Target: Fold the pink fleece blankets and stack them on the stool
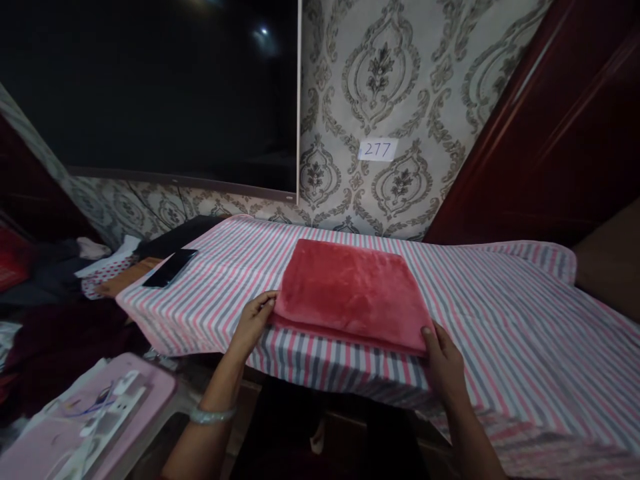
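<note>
A red plush cloth (353,290), folded into a flat rectangle, lies near the front edge of a table spread with a striped tablecloth (480,300). Its layers show along the near side. My left hand (254,321) pinches the near left corner between thumb and fingers. At the near right corner, my right hand (443,353) has its thumb on top and its fingers at the edge, closed on the cloth. A silvery bracelet (213,416) circles my left wrist.
A black phone (171,268) lies on the table's left part. Left of the table stands a pink surface (50,433) with a white power strip (117,413). A large dark television (150,87) and patterned wall (380,73) rise behind; a dark red panel (545,133) leans in at right.
</note>
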Action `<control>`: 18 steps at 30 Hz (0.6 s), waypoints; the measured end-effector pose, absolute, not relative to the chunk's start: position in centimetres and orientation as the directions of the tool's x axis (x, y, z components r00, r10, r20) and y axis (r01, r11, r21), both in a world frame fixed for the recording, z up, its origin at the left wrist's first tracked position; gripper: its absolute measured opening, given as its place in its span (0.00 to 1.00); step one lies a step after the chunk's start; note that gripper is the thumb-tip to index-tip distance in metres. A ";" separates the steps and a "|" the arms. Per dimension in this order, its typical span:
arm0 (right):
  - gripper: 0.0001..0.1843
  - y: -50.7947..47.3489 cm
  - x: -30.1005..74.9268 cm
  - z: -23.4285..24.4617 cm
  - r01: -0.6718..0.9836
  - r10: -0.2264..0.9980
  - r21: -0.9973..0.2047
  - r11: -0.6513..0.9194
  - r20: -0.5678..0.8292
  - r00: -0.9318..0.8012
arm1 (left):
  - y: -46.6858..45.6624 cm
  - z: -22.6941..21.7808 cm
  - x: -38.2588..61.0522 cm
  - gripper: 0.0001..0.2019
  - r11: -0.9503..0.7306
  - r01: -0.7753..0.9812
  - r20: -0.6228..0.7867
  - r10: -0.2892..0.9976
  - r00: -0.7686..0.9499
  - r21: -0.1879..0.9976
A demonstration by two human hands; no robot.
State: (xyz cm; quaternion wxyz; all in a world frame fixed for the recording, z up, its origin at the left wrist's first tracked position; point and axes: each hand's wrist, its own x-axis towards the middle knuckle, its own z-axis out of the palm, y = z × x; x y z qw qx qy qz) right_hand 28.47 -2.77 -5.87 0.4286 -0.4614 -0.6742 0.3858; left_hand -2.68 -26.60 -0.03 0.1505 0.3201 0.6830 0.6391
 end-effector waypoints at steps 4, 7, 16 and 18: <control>0.39 -2.9 28.4 -5.7 0.297 0.950 -0.909 0.291 0.238 -0.202 | -26.1 0.4 -3.7 0.27 0.035 0.113 0.060 0.669 -0.740 0.993; 0.40 -2.9 28.4 -5.6 0.298 0.948 -0.906 0.299 0.247 -0.201 | -25.7 0.8 -4.0 0.29 0.031 -0.046 -0.054 0.740 -0.671 0.998; 0.38 -3.0 28.4 -5.4 0.308 0.944 -0.899 0.312 0.256 -0.210 | -25.8 2.7 -5.1 0.23 0.158 -0.028 -0.154 0.883 -0.444 0.987; 0.37 -3.0 28.4 -5.3 0.299 0.945 -0.903 0.310 0.256 -0.206 | -25.9 3.1 -5.3 0.19 0.166 0.011 -0.148 0.905 -0.398 0.986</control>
